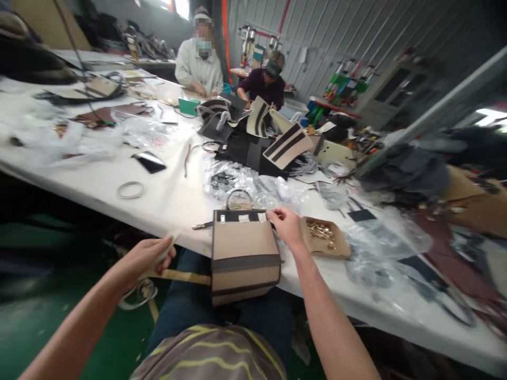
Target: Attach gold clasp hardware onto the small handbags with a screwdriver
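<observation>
A beige handbag with dark bands [245, 240] stands at the table's front edge, partly over my lap. Its dark ring handle [239, 192] points away from me, and small pale patches [243, 218] sit along its dark top edge. My right hand [288, 227] pinches at the bag's top right corner. To the left, off the table's edge, my left hand [154, 257] is closed on a thin pale strip [169, 244]; most of the strip is hidden by the fingers. A dark strap with a metal end [202, 225] sticks out from the bag's left side.
Right of the bag sits a cardboard tray [340, 244] of small gold metal pieces. Beyond lie clear plastic bags [273, 191] and piled striped bag panels [288, 145]. A phone [149, 161] and a pale ring [130, 190] lie left. Two people work across the table.
</observation>
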The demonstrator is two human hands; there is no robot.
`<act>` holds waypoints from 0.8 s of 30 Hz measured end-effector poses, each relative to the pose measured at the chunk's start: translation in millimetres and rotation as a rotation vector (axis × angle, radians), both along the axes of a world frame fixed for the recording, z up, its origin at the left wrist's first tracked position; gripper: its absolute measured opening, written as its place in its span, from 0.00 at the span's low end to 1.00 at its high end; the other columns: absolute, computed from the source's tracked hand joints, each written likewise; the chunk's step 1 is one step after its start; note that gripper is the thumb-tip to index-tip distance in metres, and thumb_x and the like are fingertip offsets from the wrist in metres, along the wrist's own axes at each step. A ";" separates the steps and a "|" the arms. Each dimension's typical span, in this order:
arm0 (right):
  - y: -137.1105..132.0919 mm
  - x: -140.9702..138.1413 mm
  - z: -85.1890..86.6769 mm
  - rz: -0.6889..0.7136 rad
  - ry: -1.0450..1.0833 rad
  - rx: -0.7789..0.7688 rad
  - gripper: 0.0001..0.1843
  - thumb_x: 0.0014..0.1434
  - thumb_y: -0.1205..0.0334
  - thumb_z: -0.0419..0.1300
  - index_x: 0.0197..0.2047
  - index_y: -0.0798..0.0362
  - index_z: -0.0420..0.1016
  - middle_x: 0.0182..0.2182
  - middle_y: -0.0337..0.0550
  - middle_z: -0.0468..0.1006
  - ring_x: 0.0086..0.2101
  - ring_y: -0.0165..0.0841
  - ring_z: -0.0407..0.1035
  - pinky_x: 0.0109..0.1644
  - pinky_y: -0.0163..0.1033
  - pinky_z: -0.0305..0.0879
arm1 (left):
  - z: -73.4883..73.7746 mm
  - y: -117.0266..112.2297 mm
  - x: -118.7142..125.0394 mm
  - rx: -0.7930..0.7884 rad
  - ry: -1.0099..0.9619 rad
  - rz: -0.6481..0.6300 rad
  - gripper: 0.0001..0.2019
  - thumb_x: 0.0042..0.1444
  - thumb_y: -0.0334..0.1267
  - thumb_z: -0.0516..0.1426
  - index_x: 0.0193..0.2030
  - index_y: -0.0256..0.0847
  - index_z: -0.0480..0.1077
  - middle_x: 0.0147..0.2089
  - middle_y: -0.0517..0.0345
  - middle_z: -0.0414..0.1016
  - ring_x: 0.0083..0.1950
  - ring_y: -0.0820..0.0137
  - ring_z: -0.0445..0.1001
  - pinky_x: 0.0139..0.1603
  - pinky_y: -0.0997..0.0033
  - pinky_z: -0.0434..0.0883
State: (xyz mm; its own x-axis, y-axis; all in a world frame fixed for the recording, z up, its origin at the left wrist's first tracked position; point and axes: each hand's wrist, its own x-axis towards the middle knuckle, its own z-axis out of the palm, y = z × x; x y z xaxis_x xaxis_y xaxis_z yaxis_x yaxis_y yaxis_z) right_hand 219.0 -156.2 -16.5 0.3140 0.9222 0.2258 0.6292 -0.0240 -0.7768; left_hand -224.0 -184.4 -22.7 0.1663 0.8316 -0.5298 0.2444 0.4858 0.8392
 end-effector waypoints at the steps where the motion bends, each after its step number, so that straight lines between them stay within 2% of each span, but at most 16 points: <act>1: -8.0 -3.9 -0.2 -0.024 -0.005 0.020 0.18 0.63 0.44 0.68 0.38 0.51 0.86 0.34 0.46 0.87 0.32 0.39 0.76 0.41 0.42 0.68 | -0.6 0.5 0.6 0.013 0.011 0.014 0.37 0.53 0.79 0.64 0.31 0.39 0.76 0.21 0.57 0.74 0.23 0.70 0.67 0.26 0.73 0.65; 5: -35.5 -19.5 1.9 -0.025 0.037 0.003 0.23 0.64 0.36 0.69 0.39 0.50 0.87 0.32 0.47 0.86 0.30 0.41 0.75 0.37 0.43 0.68 | -11.6 4.2 7.3 0.098 0.162 0.095 0.40 0.56 0.80 0.59 0.23 0.39 0.73 0.18 0.50 0.72 0.21 0.68 0.67 0.26 0.72 0.63; 9: -51.8 -33.7 10.2 0.010 0.066 -0.024 0.24 0.65 0.35 0.69 0.40 0.49 0.88 0.32 0.46 0.86 0.31 0.41 0.76 0.39 0.44 0.69 | -27.8 10.5 11.3 0.147 0.202 0.131 0.40 0.58 0.79 0.58 0.22 0.39 0.74 0.18 0.48 0.74 0.21 0.66 0.68 0.27 0.70 0.63; 13: -59.3 -41.4 13.0 0.036 0.086 -0.031 0.22 0.66 0.38 0.70 0.41 0.50 0.88 0.33 0.44 0.87 0.32 0.38 0.76 0.40 0.41 0.69 | -39.2 19.5 12.2 0.128 0.184 0.155 0.40 0.55 0.80 0.59 0.22 0.39 0.73 0.17 0.48 0.73 0.20 0.66 0.68 0.25 0.69 0.62; 16: -62.7 -40.9 10.3 0.033 0.097 -0.029 0.22 0.67 0.39 0.70 0.41 0.51 0.87 0.31 0.43 0.86 0.30 0.37 0.74 0.37 0.40 0.68 | -43.3 27.8 9.5 0.040 0.124 0.184 0.38 0.49 0.79 0.63 0.21 0.40 0.73 0.17 0.49 0.71 0.19 0.65 0.67 0.23 0.68 0.62; 18: -61.6 -34.0 6.6 0.012 0.076 -0.020 0.21 0.68 0.40 0.69 0.40 0.51 0.87 0.31 0.43 0.86 0.29 0.37 0.74 0.36 0.39 0.68 | -46.3 36.6 5.3 -0.010 0.095 0.198 0.35 0.45 0.76 0.67 0.23 0.39 0.74 0.19 0.49 0.73 0.21 0.64 0.69 0.23 0.68 0.65; 20: -55.4 -19.4 2.4 -0.073 -0.021 0.008 0.19 0.71 0.44 0.66 0.42 0.52 0.87 0.34 0.45 0.87 0.31 0.38 0.76 0.39 0.40 0.70 | -52.5 49.6 0.2 0.006 0.118 0.191 0.32 0.43 0.72 0.69 0.27 0.38 0.78 0.23 0.46 0.79 0.25 0.60 0.75 0.26 0.66 0.71; 22: -43.6 1.3 -0.4 -0.205 -0.209 0.003 0.16 0.73 0.53 0.61 0.47 0.53 0.87 0.41 0.51 0.89 0.40 0.42 0.80 0.47 0.42 0.73 | -61.7 64.4 -3.7 0.033 0.182 0.131 0.30 0.43 0.69 0.69 0.31 0.38 0.81 0.29 0.42 0.84 0.34 0.49 0.82 0.32 0.59 0.78; 24: -27.0 22.3 -0.8 -0.306 -0.433 -0.128 0.16 0.74 0.62 0.57 0.54 0.56 0.86 0.50 0.58 0.88 0.50 0.45 0.80 0.56 0.42 0.71 | -69.8 75.8 -6.0 0.124 0.276 0.078 0.29 0.45 0.69 0.66 0.29 0.41 0.80 0.31 0.41 0.85 0.40 0.40 0.84 0.37 0.52 0.81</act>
State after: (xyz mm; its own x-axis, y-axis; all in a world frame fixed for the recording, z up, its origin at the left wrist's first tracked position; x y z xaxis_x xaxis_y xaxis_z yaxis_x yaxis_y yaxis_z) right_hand 241.3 -183.2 -17.2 0.4754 0.8318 0.2865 0.8406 -0.3334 -0.4268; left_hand -230.0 -108.6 -92.5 -0.0365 0.8975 -0.4395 0.4371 0.4098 0.8006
